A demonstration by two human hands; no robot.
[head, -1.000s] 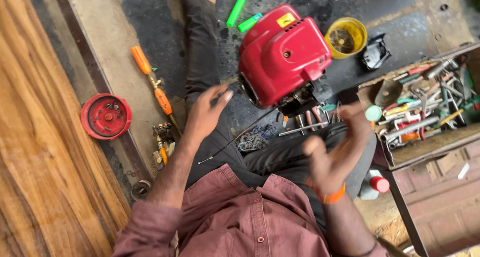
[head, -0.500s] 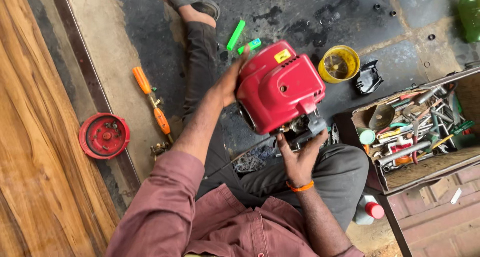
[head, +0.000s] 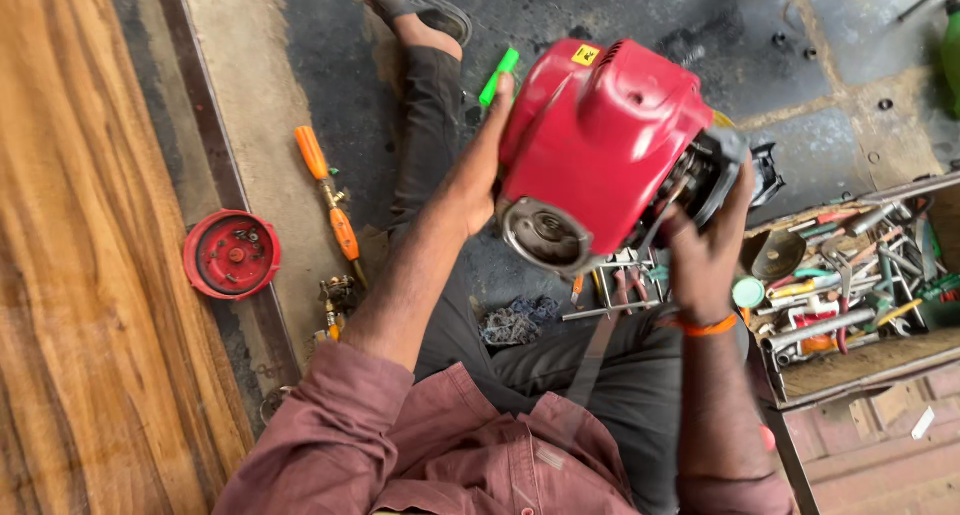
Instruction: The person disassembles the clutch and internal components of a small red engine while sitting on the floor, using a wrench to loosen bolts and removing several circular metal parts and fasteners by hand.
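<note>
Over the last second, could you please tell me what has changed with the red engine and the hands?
Both hands were open and off the red plastic-cowled small engine; now the left hand grips its cowl side and the right hand its black end, and it is lifted and tilted, round opening toward the camera. The round red cover, orange-handled tool and wooden toolbox stayed on the floor.

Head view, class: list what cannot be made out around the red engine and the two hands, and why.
- Far side of the red engine: faces away.
- Left hand fingers: behind the engine.
- Right hand palm side: against the engine.
- Small tools in the toolbox: too small and jumbled.
- Green bottle: cut off by the right edge.
</note>
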